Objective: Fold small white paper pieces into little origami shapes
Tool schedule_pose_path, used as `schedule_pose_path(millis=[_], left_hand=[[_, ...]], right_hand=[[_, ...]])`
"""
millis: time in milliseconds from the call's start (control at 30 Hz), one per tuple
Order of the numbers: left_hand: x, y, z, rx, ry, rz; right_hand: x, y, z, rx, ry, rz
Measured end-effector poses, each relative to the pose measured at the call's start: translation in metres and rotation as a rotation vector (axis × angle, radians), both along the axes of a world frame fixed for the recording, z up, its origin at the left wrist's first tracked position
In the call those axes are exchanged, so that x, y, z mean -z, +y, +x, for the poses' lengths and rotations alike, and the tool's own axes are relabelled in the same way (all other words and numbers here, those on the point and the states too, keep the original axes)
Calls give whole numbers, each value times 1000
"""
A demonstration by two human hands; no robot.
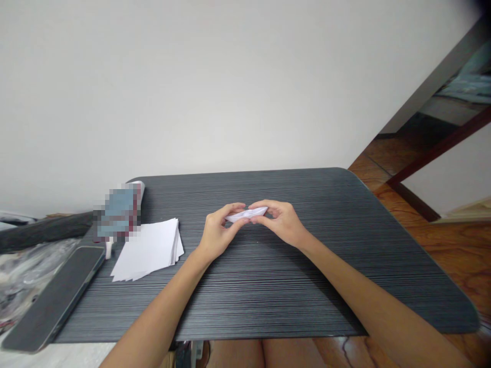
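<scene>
A small folded piece of white paper [245, 214], long and narrow with pointed ends, is held just above the middle of the dark table [326, 214]. My left hand [220, 230] pinches its left part between thumb and fingers. On the other side, my right hand [282, 220] grips the right part the same way, thumb in front and fingers behind. The fingertips of both hands almost meet at the paper's centre and cover some of it.
To the left lies a stack of white paper sheets [148, 251]. Behind it sits a blurred-out blue and red item [118, 212], with a small white object [109, 249] beside it. A phone [56, 299] rests across the table's left edge, near clear plastic bags [36, 268]. A pale wall [230, 92] stands behind.
</scene>
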State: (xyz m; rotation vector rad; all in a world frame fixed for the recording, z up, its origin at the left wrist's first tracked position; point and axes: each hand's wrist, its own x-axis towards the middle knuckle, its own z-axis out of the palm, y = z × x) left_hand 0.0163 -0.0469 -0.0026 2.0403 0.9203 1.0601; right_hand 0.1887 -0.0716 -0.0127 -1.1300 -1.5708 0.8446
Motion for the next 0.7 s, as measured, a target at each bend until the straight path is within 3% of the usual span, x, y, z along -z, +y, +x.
schedule_pose_path(millis=[233,700], left_hand=[[1,2,0,14,-21,1],[-2,1,2,85,-162,-288]], right_hand=[[-5,-2,-2,-57,151,-113],[-6,-1,-5,-56,250,-199]])
